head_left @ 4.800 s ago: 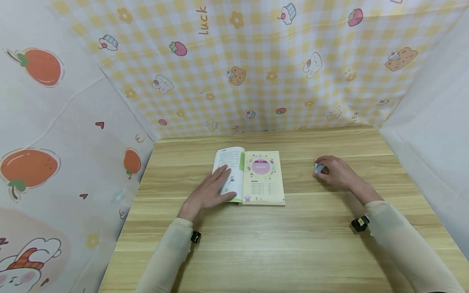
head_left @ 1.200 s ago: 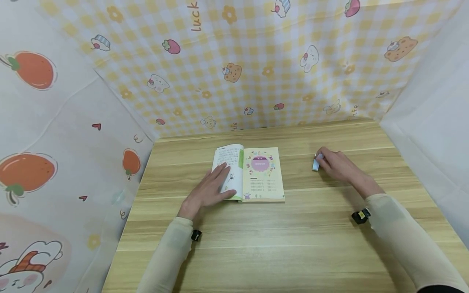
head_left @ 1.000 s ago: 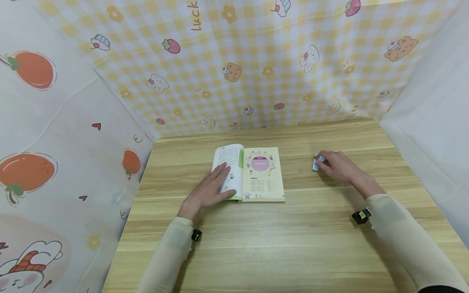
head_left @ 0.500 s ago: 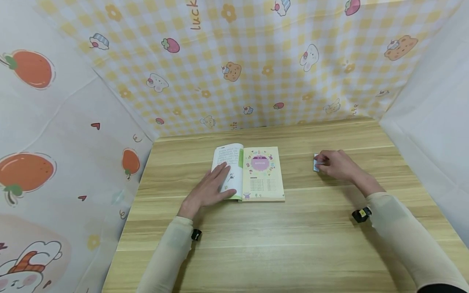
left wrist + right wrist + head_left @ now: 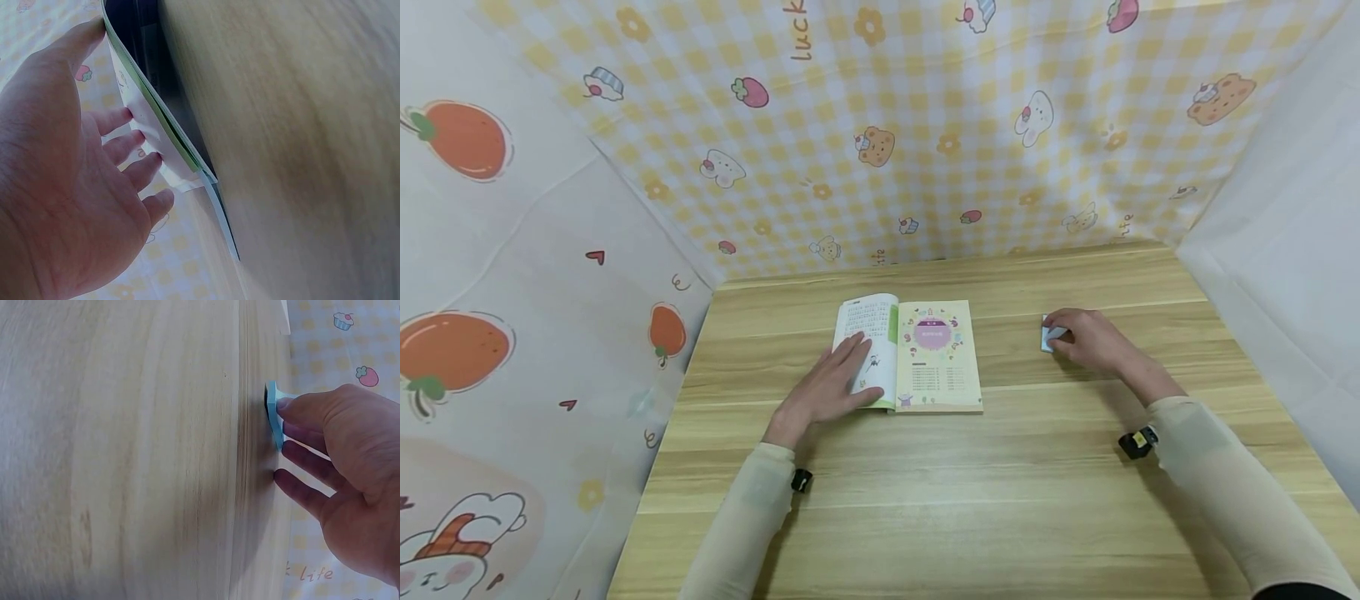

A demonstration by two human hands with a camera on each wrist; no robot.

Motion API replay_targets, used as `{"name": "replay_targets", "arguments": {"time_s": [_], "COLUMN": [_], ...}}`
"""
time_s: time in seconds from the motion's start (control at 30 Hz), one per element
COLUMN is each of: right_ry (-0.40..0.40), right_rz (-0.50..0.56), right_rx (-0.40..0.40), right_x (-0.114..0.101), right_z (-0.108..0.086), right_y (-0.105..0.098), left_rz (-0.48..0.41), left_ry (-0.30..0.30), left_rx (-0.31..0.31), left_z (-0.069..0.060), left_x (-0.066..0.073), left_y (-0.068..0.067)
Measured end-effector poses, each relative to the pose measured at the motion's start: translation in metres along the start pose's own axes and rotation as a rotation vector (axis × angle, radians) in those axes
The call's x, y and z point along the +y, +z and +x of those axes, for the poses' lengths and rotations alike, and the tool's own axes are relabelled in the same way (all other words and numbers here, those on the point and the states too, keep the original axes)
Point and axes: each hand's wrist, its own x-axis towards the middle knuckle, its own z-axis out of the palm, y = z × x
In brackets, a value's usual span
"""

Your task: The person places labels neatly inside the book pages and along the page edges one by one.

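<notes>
An open book [image 5: 938,375] lies mid-table, a text page on the left and a cream page with a purple circle on the right. My left hand [image 5: 829,390] rests on the left page with straight, spread fingers. In the left wrist view, the thumb and fingertips touch that page [image 5: 147,119]. To the book's right, my right hand [image 5: 1093,343] pinches a small light-blue pad [image 5: 1046,343], perhaps sticky notes, low at the tabletop. Its pale piece stands up between thumb and index finger in the right wrist view, where the pad's blue edge [image 5: 274,415] shows. The other fingers extend loosely.
The wood-grain table [image 5: 940,517] ends at a yellow checked cloth [image 5: 925,133] behind. White cloth walls stand at the left [image 5: 565,333] and right [image 5: 1285,250]. A black wrist camera [image 5: 1138,442] sits under the right wrist.
My right thumb and fingers have shifted on the blue pad, and a pale piece of it now angles up between them. The left hand and the book stay put.
</notes>
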Motion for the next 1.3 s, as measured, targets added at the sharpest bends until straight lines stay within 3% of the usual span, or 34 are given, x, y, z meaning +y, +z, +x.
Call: {"name": "replay_targets", "arguments": {"time_s": [0.3, 0.77, 1.07, 1.3], "right_ry": [-0.010, -0.084, -0.049, -0.067], "right_rz": [0.039, -0.013, -0.040, -0.059], "right_rx": [0.028, 0.085, 0.085, 0.129], "right_x": [-0.0012, 0.0012, -0.0016, -0.0029], "right_z": [0.0000, 0.0045, 0.0046, 0.0053], "right_y": [0.0022, 0.0036, 0.0013, 0.0022], "left_rz": [0.004, 0.007, 0.011, 0.015], "left_ry": [0.000, 0.004, -0.008, -0.010], "left_rx": [-0.003, 0.003, -0.007, -0.011], "left_z": [0.0015, 0.0016, 0.0016, 0.0020], "left_x": [-0.0006, -0.0009, -0.0013, -0.0019], "left_y": [0.0013, 0.0013, 0.0016, 0.0020]}}
